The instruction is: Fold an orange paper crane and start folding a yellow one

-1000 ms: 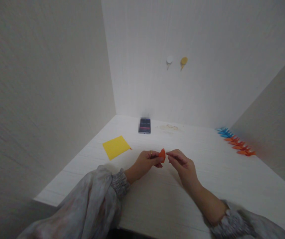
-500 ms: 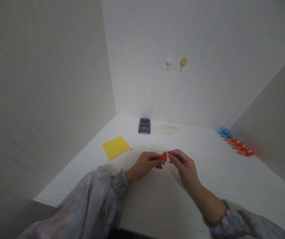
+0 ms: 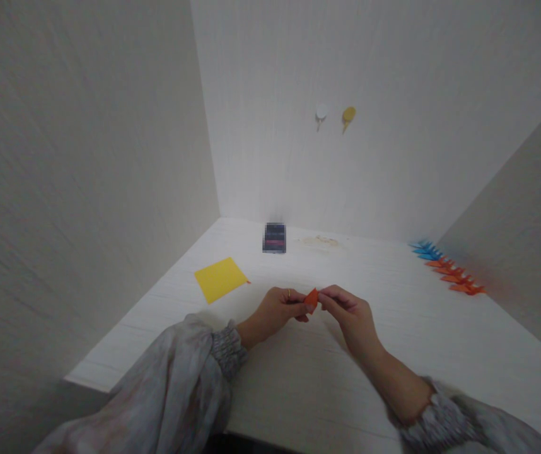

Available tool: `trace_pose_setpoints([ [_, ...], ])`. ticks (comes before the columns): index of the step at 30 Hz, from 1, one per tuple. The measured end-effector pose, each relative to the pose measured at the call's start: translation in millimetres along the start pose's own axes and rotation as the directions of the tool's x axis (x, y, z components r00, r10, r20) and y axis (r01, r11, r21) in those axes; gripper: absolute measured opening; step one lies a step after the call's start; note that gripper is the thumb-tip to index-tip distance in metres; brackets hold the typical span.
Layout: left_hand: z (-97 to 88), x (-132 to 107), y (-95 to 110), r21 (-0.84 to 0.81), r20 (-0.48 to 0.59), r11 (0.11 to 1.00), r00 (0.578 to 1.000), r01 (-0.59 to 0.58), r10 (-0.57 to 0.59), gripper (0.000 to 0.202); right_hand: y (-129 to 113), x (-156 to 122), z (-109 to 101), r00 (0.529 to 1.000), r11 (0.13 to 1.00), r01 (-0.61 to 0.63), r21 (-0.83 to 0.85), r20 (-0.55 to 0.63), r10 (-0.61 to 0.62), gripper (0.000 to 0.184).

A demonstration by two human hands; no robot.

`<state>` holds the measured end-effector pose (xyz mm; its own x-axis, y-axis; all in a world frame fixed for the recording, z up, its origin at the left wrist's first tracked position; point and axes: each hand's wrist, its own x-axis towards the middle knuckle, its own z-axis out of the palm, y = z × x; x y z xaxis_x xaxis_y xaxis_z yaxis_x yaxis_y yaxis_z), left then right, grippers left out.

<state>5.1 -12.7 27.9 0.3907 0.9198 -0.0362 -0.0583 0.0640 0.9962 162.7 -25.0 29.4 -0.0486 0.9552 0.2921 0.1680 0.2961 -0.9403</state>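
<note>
A small folded piece of orange paper is held up above the white table. My left hand pinches it from the left between thumb and fingers, a ring showing on one finger. From the other side, my right hand has its thumb and forefinger closed on the paper's right edge. The fingertips cover part of the folds. Left of my hands lies a stack or sheet of yellow square paper, with a tiny orange bit poking out at its right corner.
Along the right wall stands a row of folded paper birds, blue ones behind orange ones. A dark blurred-out object rests by the back wall. A white hook and a yellow hook are fixed above. Walls enclose three sides.
My right thumb and forefinger have come in to the left and closed on the edge of the orange paper. The left hand keeps its hold, nearly still.
</note>
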Motion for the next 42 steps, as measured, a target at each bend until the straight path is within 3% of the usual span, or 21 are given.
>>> trace_pose_setpoints([
  [20, -0.1, 0.9, -1.6, 0.042, -0.02, 0.997, 0.998, 0.061, -0.06, 0.023, 0.4, 0.7, -0.7, 1.0, 0.995, -0.01, -0.1, 0.007, 0.01, 0.015],
  [29, -0.2, -0.4, 0.5, 0.027, 0.041, 0.999, 0.998, 0.046, -0.047, 0.02, 0.0, -0.2, -1.6, 1.0, 0.989, 0.03, -0.144, 0.01, -0.029, 0.017],
  [42, -1.3, -1.5, 2.5, 0.059, 0.103, 0.997, 0.993, 0.053, -0.059, 0.02, 1.4, -1.0, -1.8, 0.999, 0.997, 0.005, -0.082, 0.051, -0.001, 0.018],
])
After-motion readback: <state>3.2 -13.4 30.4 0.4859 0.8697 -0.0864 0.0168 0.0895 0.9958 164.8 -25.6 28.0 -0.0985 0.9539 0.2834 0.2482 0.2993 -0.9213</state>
